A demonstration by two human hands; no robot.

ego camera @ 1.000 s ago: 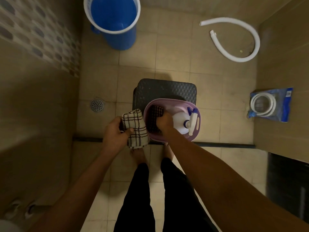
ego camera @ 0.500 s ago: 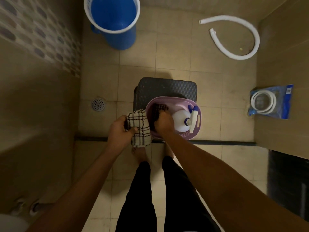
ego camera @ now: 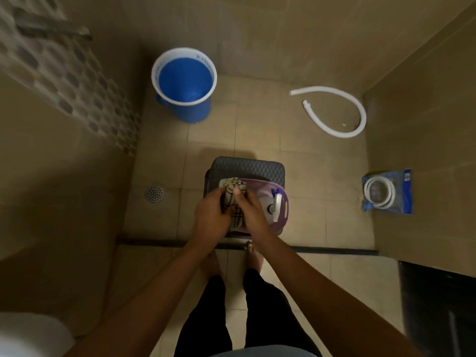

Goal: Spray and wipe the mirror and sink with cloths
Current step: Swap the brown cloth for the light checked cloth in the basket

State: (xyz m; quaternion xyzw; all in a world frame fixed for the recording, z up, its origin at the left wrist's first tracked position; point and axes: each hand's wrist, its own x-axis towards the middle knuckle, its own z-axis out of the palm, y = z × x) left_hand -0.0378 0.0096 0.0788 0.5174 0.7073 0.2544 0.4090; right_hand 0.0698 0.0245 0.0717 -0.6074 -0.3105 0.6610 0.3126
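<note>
A checked cloth is held between both my hands above a purple plastic basket. My left hand grips the cloth's left side and my right hand pinches its right side. The basket sits on a dark stool. A white spray bottle with a blue nozzle lies inside the basket to the right of my hands. Whether a second cloth lies in the basket is hidden by my hands. No mirror or sink is in view.
A blue bucket stands on the tiled floor behind the stool. A loose white hose lies at the right, and a packaged hose leans by the right wall. A floor drain is left of the stool. My bare feet stand at a dark threshold.
My right hand left the basket and joined my left hand on the checked cloth, now held over the basket. The view tilted up, showing more floor and wall.
</note>
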